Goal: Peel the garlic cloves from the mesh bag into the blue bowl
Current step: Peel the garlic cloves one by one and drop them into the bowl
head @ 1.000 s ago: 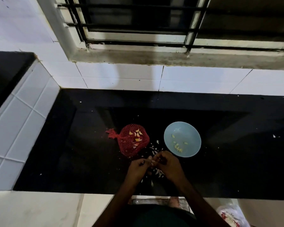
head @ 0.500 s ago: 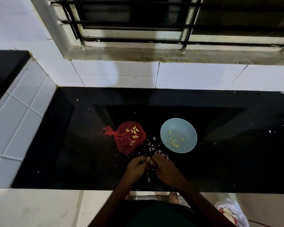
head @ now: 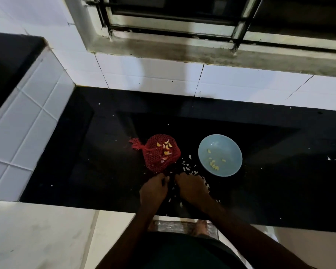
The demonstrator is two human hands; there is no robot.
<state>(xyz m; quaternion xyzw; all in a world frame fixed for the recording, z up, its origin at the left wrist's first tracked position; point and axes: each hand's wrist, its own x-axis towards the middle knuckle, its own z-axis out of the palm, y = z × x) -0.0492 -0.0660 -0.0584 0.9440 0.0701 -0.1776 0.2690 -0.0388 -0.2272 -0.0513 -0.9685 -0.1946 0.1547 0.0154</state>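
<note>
Bare forearms [head: 231, 216], dark green garment [head: 182, 253]

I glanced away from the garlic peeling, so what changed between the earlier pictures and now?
The left hand and right hand, fingertips together before, have parted slightly over the peel scraps; what they hold is hidden. The mesh bag, blue bowl and its peeled cloves stayed put.

Head camera looks steeply down over the black counter [head: 105, 152] toward the window [head: 202, 26].
</note>
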